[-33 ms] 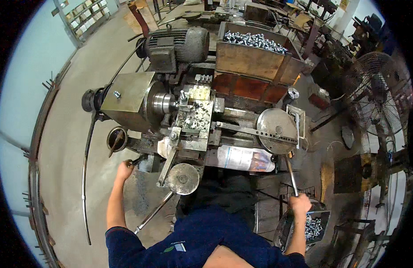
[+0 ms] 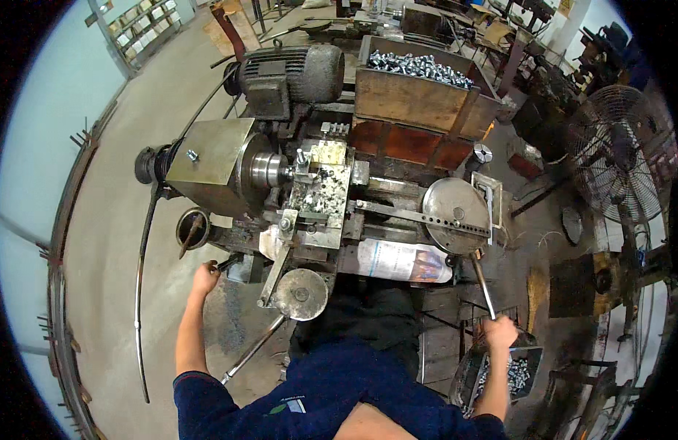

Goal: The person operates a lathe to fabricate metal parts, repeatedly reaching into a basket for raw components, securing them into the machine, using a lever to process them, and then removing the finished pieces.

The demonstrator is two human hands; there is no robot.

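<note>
My right hand (image 2: 501, 333) is wrapped round the end of a metal lever (image 2: 483, 284), which rises to a large round steel disc (image 2: 443, 233) on the right of a lathe-like machine. At the machine's lower left, my left hand (image 2: 205, 279) is closed on a short dark handle (image 2: 227, 262). Between them, the carriage (image 2: 318, 194) is strewn with dark chips, beside the bright spindle chuck (image 2: 267, 170). A smaller round disc (image 2: 301, 294) with its own lever (image 2: 252, 349) is near my body. What sits in the chuck is too small to make out.
A large bin (image 2: 408, 95) of small metal parts stands behind the machine, beside a motor (image 2: 295, 73). Another crate (image 2: 526, 352) of parts is by my right forearm. A fan (image 2: 617, 154) stands at right. A pot (image 2: 193, 227) hangs at left; printed sheeting (image 2: 405, 260) covers the front.
My right hand has shifted slightly to the right, swinging the lever's lower end with it. My left hand keeps its place on the handle.
</note>
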